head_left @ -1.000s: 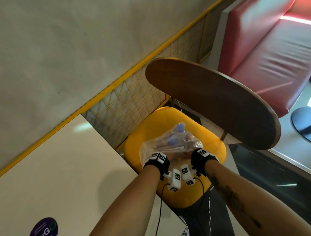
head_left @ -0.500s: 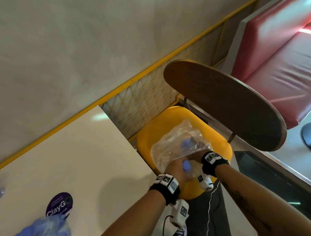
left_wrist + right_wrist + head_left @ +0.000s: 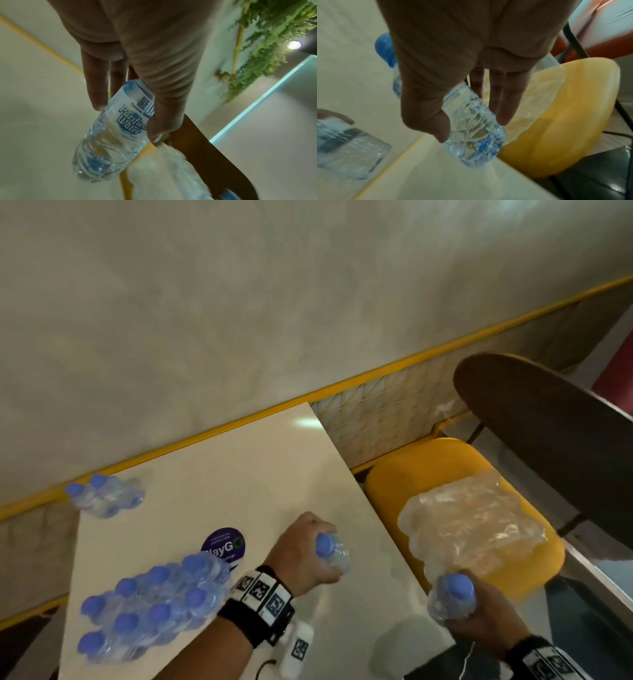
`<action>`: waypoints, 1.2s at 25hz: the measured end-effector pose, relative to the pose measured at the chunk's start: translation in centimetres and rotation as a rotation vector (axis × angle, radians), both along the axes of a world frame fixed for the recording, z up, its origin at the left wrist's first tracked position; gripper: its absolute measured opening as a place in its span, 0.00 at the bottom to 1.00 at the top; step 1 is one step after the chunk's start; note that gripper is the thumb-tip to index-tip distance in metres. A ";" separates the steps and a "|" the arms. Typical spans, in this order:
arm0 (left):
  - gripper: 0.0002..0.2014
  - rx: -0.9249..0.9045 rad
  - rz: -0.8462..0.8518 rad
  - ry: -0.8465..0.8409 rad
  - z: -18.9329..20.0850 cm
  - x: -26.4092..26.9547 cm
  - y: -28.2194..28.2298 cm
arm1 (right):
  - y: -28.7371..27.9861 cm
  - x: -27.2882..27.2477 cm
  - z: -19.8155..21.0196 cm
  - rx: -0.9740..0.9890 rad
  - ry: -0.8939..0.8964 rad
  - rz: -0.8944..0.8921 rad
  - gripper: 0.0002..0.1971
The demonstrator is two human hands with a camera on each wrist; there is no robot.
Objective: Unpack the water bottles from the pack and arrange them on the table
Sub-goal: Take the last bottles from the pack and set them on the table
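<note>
My left hand [image 3: 310, 554] and right hand [image 3: 486, 616] each grip a water bottle [image 3: 333, 553], the second bottle [image 3: 451, 594] at 4 o'clock off the table [image 3: 239, 474].

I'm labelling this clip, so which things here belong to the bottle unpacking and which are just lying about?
Part of the job:
left hand holding a bottle
right hand holding another bottle
plastic wrap on the yellow chair
bottles near the wall
bottle cluster
table

Just lying about:
purple sticker
brown chair back
</note>
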State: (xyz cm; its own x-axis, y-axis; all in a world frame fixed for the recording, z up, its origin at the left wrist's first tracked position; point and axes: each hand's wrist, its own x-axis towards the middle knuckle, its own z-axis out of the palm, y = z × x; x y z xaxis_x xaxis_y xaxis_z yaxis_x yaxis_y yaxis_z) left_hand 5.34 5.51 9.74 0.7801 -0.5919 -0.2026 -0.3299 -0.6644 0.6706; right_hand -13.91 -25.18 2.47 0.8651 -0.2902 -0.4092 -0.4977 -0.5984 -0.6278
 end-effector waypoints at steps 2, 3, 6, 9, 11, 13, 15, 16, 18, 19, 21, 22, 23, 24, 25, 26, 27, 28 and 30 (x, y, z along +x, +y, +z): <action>0.33 0.078 0.095 -0.052 0.1 1.8 5.1 | 4.2 0.7 0.7 0.013 -0.004 0.094 0.29; 0.33 0.120 0.127 -0.058 -0.3 2.7 7.3 | 6.6 1.4 1.1 0.021 -0.012 0.150 0.29; 0.35 0.275 0.176 -0.070 -1.6 4.9 12.2 | 13.6 5.0 1.0 0.055 -0.040 0.302 0.26; 0.33 0.447 0.134 -0.107 -2.6 5.9 14.9 | 20.9 9.8 0.3 0.017 -0.042 0.432 0.26; 0.31 0.510 0.115 -0.135 -3.1 6.3 15.7 | 25.2 12.6 -0.7 0.025 -0.054 0.453 0.27; 0.29 0.532 0.106 -0.114 -3.4 6.9 16.3 | 28.5 14.7 -2.1 0.021 -0.062 0.451 0.27; 0.25 0.541 0.103 -0.067 -4.0 7.4 16.8 | 30.9 16.4 -3.1 -0.026 -0.050 0.451 0.27; 0.23 0.546 0.099 -0.043 -4.3 7.5 17.0 | 31.7 17.1 -3.6 -0.042 -0.038 0.445 0.26; 0.19 0.564 0.077 -0.019 -4.9 7.6 17.2 | 32.8 17.9 -4.6 -0.055 -0.020 0.438 0.26; 0.17 0.575 0.057 -0.017 -5.3 7.7 17.3 | 33.1 18.1 -5.0 -0.064 -0.013 0.438 0.26; 0.15 0.606 0.008 -0.020 -5.8 7.8 17.2 | 33.2 18.4 -5.9 -0.077 0.008 0.436 0.25; 0.15 0.627 -0.011 -0.028 -5.8 7.8 17.1 | 33.2 18.5 -6.1 -0.085 0.011 0.445 0.25; 0.17 0.653 -0.027 -0.031 -6.0 7.8 17.1 | 33.3 18.5 -6.3 -0.086 0.020 0.462 0.26; 0.18 0.676 -0.041 -0.030 -6.0 7.8 17.0 | 33.4 18.4 -6.6 -0.075 0.020 0.478 0.27; 0.20 0.689 -0.051 -0.028 -6.1 7.8 16.9 | 33.5 18.3 -6.7 -0.062 0.021 0.487 0.28; 0.21 0.698 -0.055 -0.021 -6.2 7.9 16.8 | 33.7 18.3 -6.9 -0.058 0.010 0.492 0.28; 0.22 0.699 -0.057 -0.013 -6.2 7.9 16.7 | 33.8 18.4 -6.7 -0.058 0.009 0.494 0.28; 0.23 0.700 -0.061 -0.006 -6.2 7.9 16.7 | 34.0 18.5 -6.8 -0.056 0.004 0.493 0.28; 0.23 0.692 -0.072 -0.003 -6.1 7.8 16.7 | 34.1 18.7 -6.6 -0.053 0.004 0.486 0.28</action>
